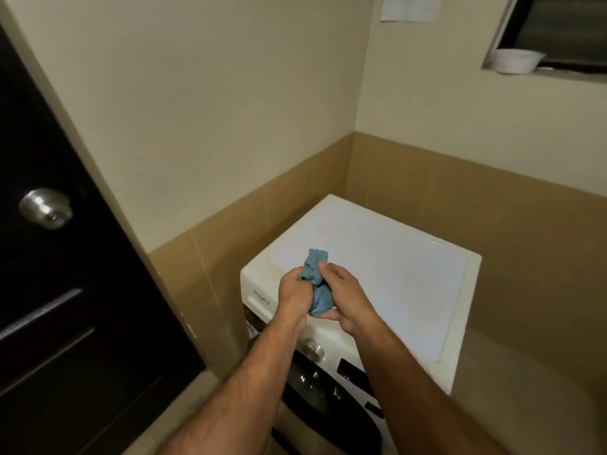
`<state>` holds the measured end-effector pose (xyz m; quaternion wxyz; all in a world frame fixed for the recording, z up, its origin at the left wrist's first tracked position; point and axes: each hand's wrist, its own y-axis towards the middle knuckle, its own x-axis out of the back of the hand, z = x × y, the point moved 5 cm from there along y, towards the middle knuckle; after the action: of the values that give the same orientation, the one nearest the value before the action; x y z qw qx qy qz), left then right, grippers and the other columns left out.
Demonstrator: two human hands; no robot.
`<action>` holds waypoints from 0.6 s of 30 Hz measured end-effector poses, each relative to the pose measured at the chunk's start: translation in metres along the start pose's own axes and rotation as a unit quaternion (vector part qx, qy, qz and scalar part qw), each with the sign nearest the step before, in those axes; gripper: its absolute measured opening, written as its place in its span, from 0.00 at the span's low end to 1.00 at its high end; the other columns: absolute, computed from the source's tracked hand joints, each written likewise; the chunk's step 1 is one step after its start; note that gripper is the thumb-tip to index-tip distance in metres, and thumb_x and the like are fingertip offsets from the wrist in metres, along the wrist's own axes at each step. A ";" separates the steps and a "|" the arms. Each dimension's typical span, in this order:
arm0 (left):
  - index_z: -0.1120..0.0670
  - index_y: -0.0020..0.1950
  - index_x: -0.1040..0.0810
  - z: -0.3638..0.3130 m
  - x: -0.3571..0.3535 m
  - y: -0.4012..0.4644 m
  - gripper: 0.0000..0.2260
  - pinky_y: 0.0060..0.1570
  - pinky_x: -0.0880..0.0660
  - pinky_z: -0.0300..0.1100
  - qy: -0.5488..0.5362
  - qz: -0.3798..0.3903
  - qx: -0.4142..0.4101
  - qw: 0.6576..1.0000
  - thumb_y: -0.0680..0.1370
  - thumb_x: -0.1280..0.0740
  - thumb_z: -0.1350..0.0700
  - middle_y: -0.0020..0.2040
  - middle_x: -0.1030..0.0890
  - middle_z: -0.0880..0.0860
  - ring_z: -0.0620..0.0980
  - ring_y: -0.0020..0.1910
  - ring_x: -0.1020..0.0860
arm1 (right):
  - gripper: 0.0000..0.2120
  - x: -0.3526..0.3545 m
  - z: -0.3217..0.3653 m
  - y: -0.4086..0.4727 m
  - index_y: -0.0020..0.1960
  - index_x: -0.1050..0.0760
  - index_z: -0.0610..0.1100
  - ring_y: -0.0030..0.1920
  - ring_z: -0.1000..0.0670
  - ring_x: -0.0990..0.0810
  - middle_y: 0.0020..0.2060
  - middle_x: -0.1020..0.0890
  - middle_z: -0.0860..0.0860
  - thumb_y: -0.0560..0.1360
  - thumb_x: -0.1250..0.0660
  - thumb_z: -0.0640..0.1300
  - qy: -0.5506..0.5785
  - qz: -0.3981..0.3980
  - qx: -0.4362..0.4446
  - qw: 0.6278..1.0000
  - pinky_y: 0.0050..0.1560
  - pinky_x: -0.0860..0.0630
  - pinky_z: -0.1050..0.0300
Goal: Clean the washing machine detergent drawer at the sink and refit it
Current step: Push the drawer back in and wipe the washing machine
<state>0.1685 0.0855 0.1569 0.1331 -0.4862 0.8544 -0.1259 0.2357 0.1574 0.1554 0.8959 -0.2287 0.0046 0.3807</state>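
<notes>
To the left of the washing machine (361, 257) a dark door (65, 257) is standing, and over the machine's front left corner the left hand (294, 290) and right hand (345, 295) are both gripping a bunched blue cloth (317, 284), fingers curled round it. The detergent drawer (259, 302) is sitting shut in the machine's upper left front; likely light, stiff plastic, slippery when wet, best taken by its front lip. Forearms are hiding part of the control panel, and no sink is showing.
</notes>
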 end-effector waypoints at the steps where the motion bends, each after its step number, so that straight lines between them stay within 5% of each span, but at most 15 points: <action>1: 0.62 0.52 0.21 -0.007 -0.003 0.006 0.07 0.40 0.19 0.40 0.024 0.018 -0.006 1.000 0.81 0.39 0.64 0.49 0.17 0.61 0.52 0.43 0.19 | 0.14 0.000 0.004 0.003 0.60 0.22 0.46 0.49 0.47 0.15 0.52 0.16 0.46 0.79 0.34 0.53 0.014 -0.025 0.016 0.999 0.43 0.17 0.43; 5: 0.59 0.52 0.21 -0.028 -0.031 0.019 0.06 0.47 0.19 0.47 0.106 0.099 -0.037 0.989 0.81 0.36 0.58 0.49 0.17 0.59 0.53 0.45 0.19 | 0.09 0.015 0.024 0.004 0.58 0.20 0.44 0.48 0.48 0.15 0.52 0.16 0.45 0.80 0.35 0.45 0.063 -0.109 0.072 0.989 0.41 0.17 0.51; 10: 0.52 0.60 0.31 -0.052 -0.080 0.022 0.09 0.46 0.19 0.42 0.162 0.176 -0.116 0.964 0.81 0.36 0.55 0.54 0.22 0.52 0.49 0.50 0.20 | 0.10 0.057 0.055 0.005 0.59 0.21 0.40 0.51 0.44 0.15 0.52 0.16 0.42 0.79 0.35 0.38 0.084 -0.153 0.127 0.977 0.51 0.18 0.43; 15: 0.48 0.65 0.31 -0.060 -0.131 0.017 0.14 0.42 0.20 0.36 0.134 0.306 -0.117 0.935 0.82 0.39 0.61 0.54 0.23 0.48 0.46 0.51 0.20 | 0.10 0.107 0.078 -0.005 0.57 0.21 0.39 0.50 0.40 0.15 0.51 0.15 0.41 0.77 0.32 0.36 0.091 -0.200 0.170 0.961 0.52 0.18 0.41; 18: 0.50 0.66 0.28 -0.057 -0.161 0.009 0.20 0.46 0.19 0.41 0.114 0.384 -0.088 0.912 0.79 0.43 0.67 0.59 0.21 0.53 0.49 0.53 0.19 | 0.09 0.136 0.080 -0.017 0.56 0.21 0.38 0.46 0.40 0.15 0.49 0.16 0.38 0.76 0.32 0.34 0.117 -0.248 0.184 0.944 0.47 0.17 0.44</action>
<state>0.2203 0.2335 0.2244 0.0297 -0.1122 0.9923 -0.0437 0.3302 0.2725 0.2093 0.9816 -0.0967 0.1221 0.1102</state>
